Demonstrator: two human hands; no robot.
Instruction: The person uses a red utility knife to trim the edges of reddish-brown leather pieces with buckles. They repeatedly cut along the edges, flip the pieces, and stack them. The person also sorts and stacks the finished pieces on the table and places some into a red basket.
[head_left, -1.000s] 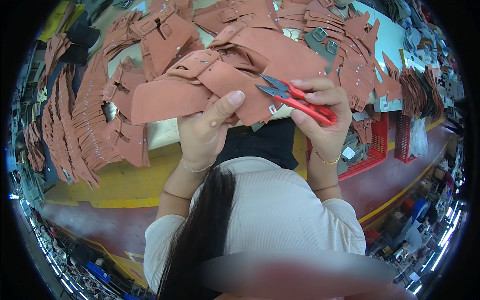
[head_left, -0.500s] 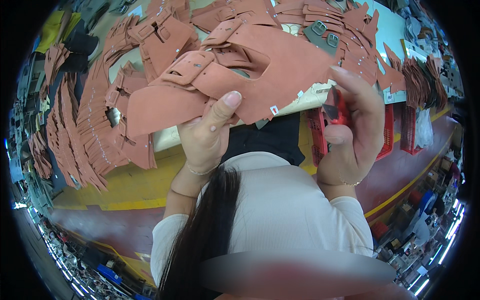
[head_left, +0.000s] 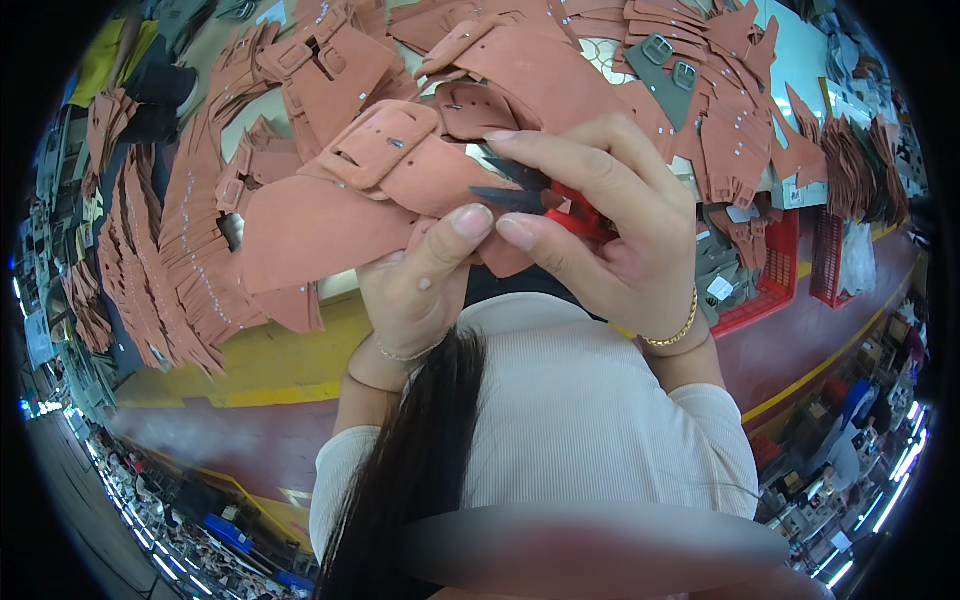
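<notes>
My left hand [head_left: 420, 280] pinches a terracotta sandal upper [head_left: 325, 225] along its lower edge, thumb on top. Covered buckles [head_left: 372, 143] sit on its crossing straps, and the piece is raised above the table. In my right hand [head_left: 635, 225] is a pair of thread snips [head_left: 575, 213] with red handles and dark blades. The blades lie apart over the upper beside the strap, close to my left thumb tip. My right fingers hide part of the handles and the right part of the upper.
More terracotta uppers [head_left: 195, 215] lie in overlapping rows on the light table [head_left: 790, 55]. A dark green piece with two buckles [head_left: 655, 85] rests among them. Red crates [head_left: 770, 285] stand at the right, one holding green pieces. Yellow floor markings [head_left: 250, 375] run nearby.
My right hand has moved left with the snips, from beyond the upper's right end to the strap near my left thumb. My left hand keeps hold of the upper, now slightly turned.
</notes>
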